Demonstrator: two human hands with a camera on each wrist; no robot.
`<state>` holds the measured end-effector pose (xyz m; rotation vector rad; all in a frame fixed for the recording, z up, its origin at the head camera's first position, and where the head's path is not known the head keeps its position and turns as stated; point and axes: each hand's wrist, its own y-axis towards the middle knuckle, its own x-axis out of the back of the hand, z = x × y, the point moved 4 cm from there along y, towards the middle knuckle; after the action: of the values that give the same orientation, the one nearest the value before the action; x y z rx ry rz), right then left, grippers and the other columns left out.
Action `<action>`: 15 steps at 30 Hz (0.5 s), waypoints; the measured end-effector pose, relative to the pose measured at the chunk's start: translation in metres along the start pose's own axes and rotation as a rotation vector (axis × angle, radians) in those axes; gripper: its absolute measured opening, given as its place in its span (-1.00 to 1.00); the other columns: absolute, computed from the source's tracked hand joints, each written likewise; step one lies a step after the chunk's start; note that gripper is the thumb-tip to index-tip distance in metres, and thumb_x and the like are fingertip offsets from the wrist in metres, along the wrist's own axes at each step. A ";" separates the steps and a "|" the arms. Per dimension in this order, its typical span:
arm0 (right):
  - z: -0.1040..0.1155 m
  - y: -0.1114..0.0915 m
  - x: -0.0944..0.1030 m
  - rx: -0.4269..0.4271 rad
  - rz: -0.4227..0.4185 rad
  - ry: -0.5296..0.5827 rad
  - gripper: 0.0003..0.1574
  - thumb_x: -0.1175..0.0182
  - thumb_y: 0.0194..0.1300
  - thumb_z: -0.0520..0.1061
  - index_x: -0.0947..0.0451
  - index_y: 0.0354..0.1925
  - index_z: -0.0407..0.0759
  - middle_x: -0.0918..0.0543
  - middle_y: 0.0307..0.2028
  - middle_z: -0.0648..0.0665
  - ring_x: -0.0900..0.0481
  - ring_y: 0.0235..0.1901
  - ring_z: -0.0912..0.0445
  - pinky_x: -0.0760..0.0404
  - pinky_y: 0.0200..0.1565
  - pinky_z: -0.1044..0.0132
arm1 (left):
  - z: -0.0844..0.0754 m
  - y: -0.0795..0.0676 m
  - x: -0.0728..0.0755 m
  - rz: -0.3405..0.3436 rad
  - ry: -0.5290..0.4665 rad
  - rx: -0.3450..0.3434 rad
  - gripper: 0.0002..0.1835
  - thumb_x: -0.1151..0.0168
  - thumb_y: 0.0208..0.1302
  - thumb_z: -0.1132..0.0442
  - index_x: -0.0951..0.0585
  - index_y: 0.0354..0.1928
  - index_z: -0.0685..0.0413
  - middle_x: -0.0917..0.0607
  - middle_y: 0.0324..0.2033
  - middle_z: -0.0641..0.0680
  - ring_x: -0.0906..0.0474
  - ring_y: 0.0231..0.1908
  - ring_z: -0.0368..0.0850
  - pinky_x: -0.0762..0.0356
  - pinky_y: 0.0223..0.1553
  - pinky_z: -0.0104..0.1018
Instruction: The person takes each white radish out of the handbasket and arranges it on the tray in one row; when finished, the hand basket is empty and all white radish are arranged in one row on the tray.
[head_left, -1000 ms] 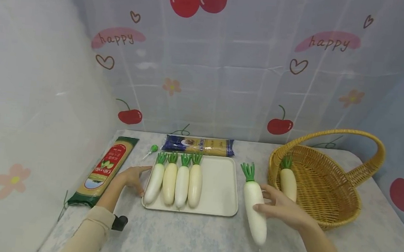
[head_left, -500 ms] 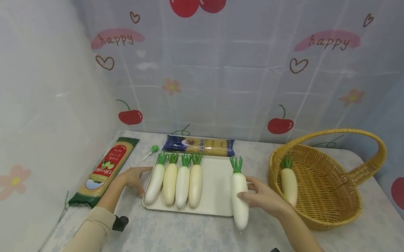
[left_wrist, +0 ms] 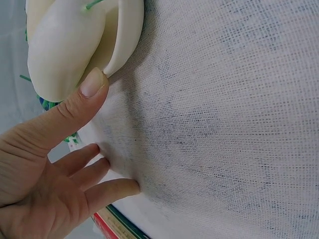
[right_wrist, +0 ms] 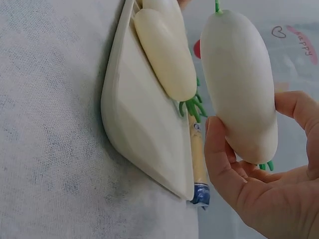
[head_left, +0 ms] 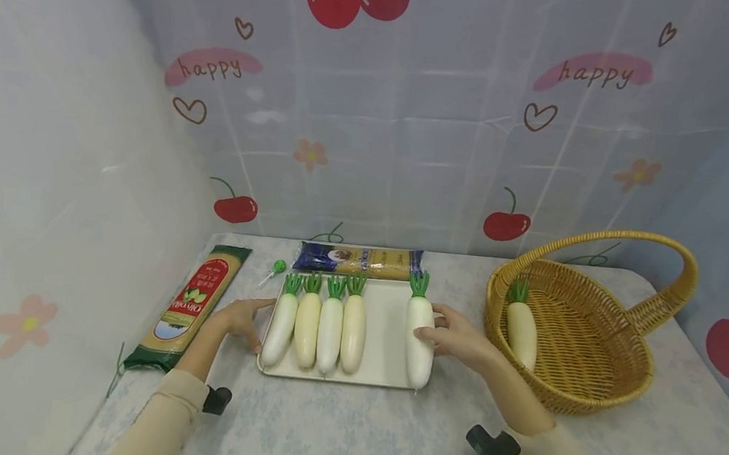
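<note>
My right hand [head_left: 459, 339] grips a white radish [head_left: 419, 350] with green leaf stubs, thumb on one side and fingers on the other. In the right wrist view this radish [right_wrist: 239, 74] is held up off the cream tray [right_wrist: 149, 134], over its right end. Several white and yellowish radishes [head_left: 330, 334] lie side by side in the left half of the tray [head_left: 387, 332]. My left hand [head_left: 240, 320] rests at the tray's left edge, fingers spread. In the left wrist view its thumb [left_wrist: 79, 107] touches the tray's rim [left_wrist: 122, 45], while the fingertips meet the tablecloth.
A wicker basket [head_left: 585, 395] with a tall handle stands at the right, one yellowish radish [head_left: 522, 334] inside it. Behind the tray lies a blue-and-gold pasta packet [head_left: 361, 261]. A green-and-red packet [head_left: 192, 306] and a green lollipop [head_left: 278, 267] lie at the left.
My right hand has carried the white radish leftward and away from me, from beside the basket to over the tray's right end. The left hand has stayed at the tray's edge.
</note>
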<state>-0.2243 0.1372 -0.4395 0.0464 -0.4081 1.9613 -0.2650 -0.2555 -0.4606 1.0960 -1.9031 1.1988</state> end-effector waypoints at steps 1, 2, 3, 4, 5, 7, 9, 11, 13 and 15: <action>0.000 0.003 -0.001 -0.005 -0.005 -0.003 -0.05 -0.22 0.23 -0.06 0.02 0.37 -0.42 -0.38 0.15 -0.49 -0.55 -0.03 -0.11 -0.64 -0.15 0.06 | 0.000 0.000 0.000 0.000 0.004 -0.001 0.14 -0.62 -0.41 0.30 -0.25 0.37 0.19 -0.43 0.14 0.47 -0.35 0.14 0.40 -0.38 0.10 0.20; 0.000 0.006 -0.002 -0.011 -0.012 -0.006 -0.06 -0.22 0.23 -0.06 0.01 0.36 -0.41 -0.40 0.13 -0.48 -0.56 -0.05 -0.10 -0.64 -0.15 0.06 | 0.001 0.001 0.000 0.000 0.007 -0.003 0.14 -0.62 -0.41 0.30 -0.25 0.37 0.18 -0.43 0.15 0.46 -0.34 0.15 0.40 -0.37 0.10 0.21; 0.000 0.009 -0.002 -0.014 -0.017 -0.012 -0.06 -0.22 0.22 -0.06 0.00 0.36 -0.41 -0.41 0.12 -0.48 -0.57 -0.06 -0.09 -0.64 -0.16 0.06 | 0.001 0.001 0.000 0.000 0.007 -0.002 0.14 -0.62 -0.42 0.30 -0.25 0.37 0.18 -0.42 0.15 0.46 -0.34 0.16 0.40 -0.36 0.11 0.21; 0.000 0.012 -0.003 -0.017 -0.021 -0.016 -0.06 -0.23 0.22 -0.06 0.00 0.36 -0.41 -0.43 0.10 -0.47 -0.57 -0.07 -0.09 -0.64 -0.17 0.06 | 0.001 0.001 0.000 0.001 0.006 -0.003 0.14 -0.62 -0.42 0.30 -0.25 0.37 0.18 -0.42 0.16 0.46 -0.33 0.16 0.40 -0.35 0.11 0.22; -0.001 0.016 -0.005 -0.021 -0.024 -0.019 -0.06 -0.23 0.21 -0.07 -0.01 0.36 -0.42 -0.44 0.09 -0.47 -0.58 -0.08 -0.09 -0.65 -0.17 0.06 | 0.002 0.002 0.000 0.000 0.005 -0.003 0.14 -0.62 -0.42 0.30 -0.25 0.37 0.17 -0.41 0.16 0.46 -0.32 0.17 0.40 -0.34 0.12 0.22; -0.002 0.022 -0.007 -0.032 -0.033 -0.030 -0.07 -0.23 0.20 -0.07 -0.02 0.35 -0.42 -0.47 0.05 -0.46 -0.59 -0.12 -0.07 -0.65 -0.19 0.07 | 0.002 0.002 -0.001 0.000 0.001 0.000 0.15 -0.63 -0.43 0.29 -0.25 0.37 0.16 -0.40 0.18 0.45 -0.30 0.19 0.40 -0.32 0.14 0.22; -0.002 0.028 -0.009 -0.044 -0.045 -0.039 -0.07 -0.24 0.19 -0.07 -0.03 0.35 -0.42 -0.48 0.04 -0.45 -0.59 -0.15 -0.06 -0.65 -0.20 0.08 | 0.001 0.001 0.000 0.001 0.001 -0.001 0.15 -0.63 -0.43 0.29 -0.25 0.37 0.17 -0.39 0.19 0.45 -0.29 0.19 0.40 -0.32 0.14 0.22; -0.002 0.032 -0.012 -0.057 -0.054 -0.050 -0.07 -0.24 0.19 -0.07 -0.04 0.35 -0.41 -0.47 0.03 -0.45 -0.59 -0.17 -0.06 -0.66 -0.20 0.08 | 0.000 0.001 0.000 0.002 0.000 0.005 0.15 -0.63 -0.43 0.29 -0.26 0.37 0.17 -0.40 0.18 0.45 -0.30 0.19 0.40 -0.32 0.14 0.22; -0.002 0.037 -0.014 -0.065 -0.068 -0.058 -0.07 -0.26 0.17 -0.08 -0.06 0.34 -0.41 -0.47 0.01 -0.44 -0.60 -0.19 -0.06 -0.66 -0.21 0.08 | -0.001 0.000 0.000 0.004 -0.001 0.008 0.14 -0.63 -0.42 0.29 -0.26 0.37 0.17 -0.40 0.18 0.45 -0.31 0.18 0.40 -0.34 0.13 0.21; -0.002 0.041 -0.017 -0.067 -0.070 -0.059 -0.07 -0.26 0.17 -0.09 -0.06 0.34 -0.42 -0.47 -0.01 -0.44 -0.60 -0.21 -0.06 -0.66 -0.21 0.07 | -0.001 0.000 0.000 0.004 -0.005 0.014 0.14 -0.63 -0.42 0.29 -0.26 0.37 0.16 -0.41 0.17 0.45 -0.33 0.17 0.39 -0.36 0.12 0.20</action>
<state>-0.2541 0.1082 -0.4559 0.0751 -0.5038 1.8797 -0.2647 -0.2551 -0.4601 1.1043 -1.9042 1.2138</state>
